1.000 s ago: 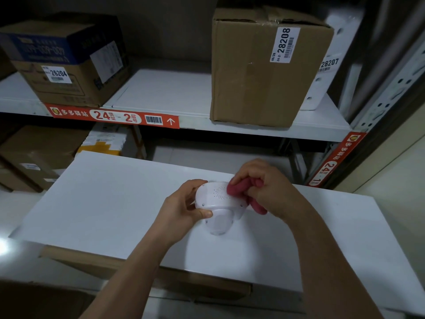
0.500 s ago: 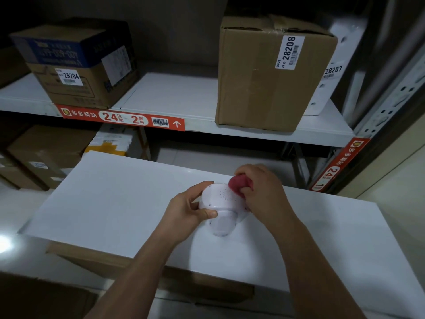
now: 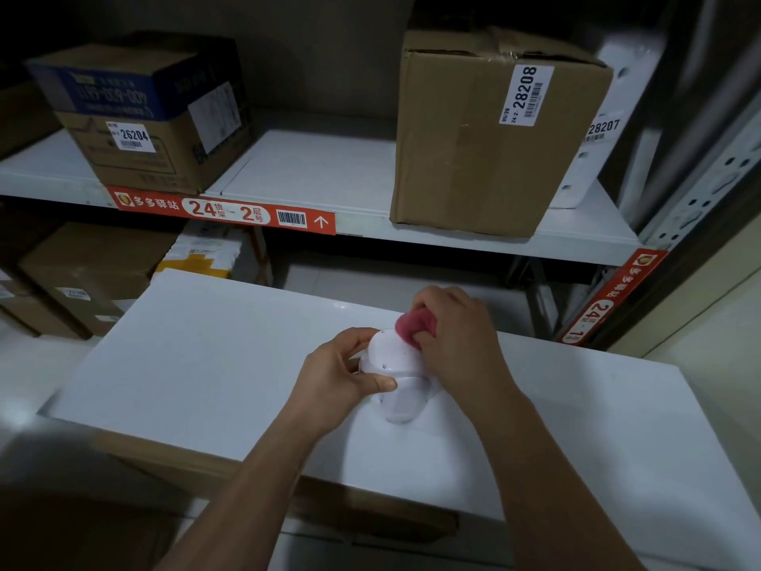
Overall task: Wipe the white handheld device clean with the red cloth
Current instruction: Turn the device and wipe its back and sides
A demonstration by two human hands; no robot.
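The white handheld device [image 3: 397, 364], rounded with small holes on top, sits just above the white tabletop [image 3: 206, 364]. My left hand [image 3: 337, 377] grips its left side, thumb across the front and fingers behind. My right hand [image 3: 457, 335] holds the bunched red cloth [image 3: 414, 325] and presses it onto the device's upper right edge. Most of the cloth is hidden inside my right fist.
A metal shelf [image 3: 329, 187] behind the table carries a brown box labelled 28208 [image 3: 486, 138] and a blue-topped box labelled 26204 [image 3: 140, 117]. More boxes [image 3: 90, 274] stand on the lower level at left. A shelf upright [image 3: 700, 191] rises at right.
My right hand has slid the red cloth from the device's right side up to its top far edge. My left hand has turned the device slightly. The camera has shifted a little.
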